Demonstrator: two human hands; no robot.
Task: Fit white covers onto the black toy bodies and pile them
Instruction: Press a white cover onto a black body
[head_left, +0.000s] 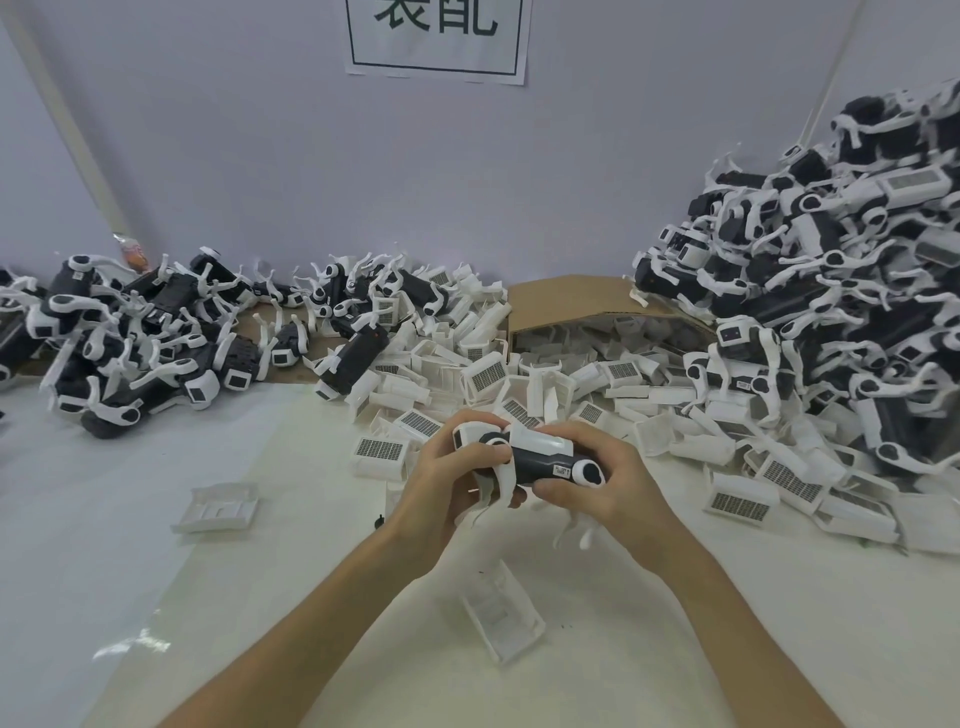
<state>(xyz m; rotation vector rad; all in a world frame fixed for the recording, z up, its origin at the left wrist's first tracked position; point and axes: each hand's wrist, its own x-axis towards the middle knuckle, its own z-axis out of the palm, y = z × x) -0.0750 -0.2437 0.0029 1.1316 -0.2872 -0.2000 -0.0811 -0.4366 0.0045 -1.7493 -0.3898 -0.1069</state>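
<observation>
Forearms (311, 623) lead to a black toy body (537, 464) slung between both hands, its long axis running fingers to fingers. The left hand (447, 480) grips the head end and the right hand (602, 483) the rear. A white cover (543, 443) sits on top.
</observation>
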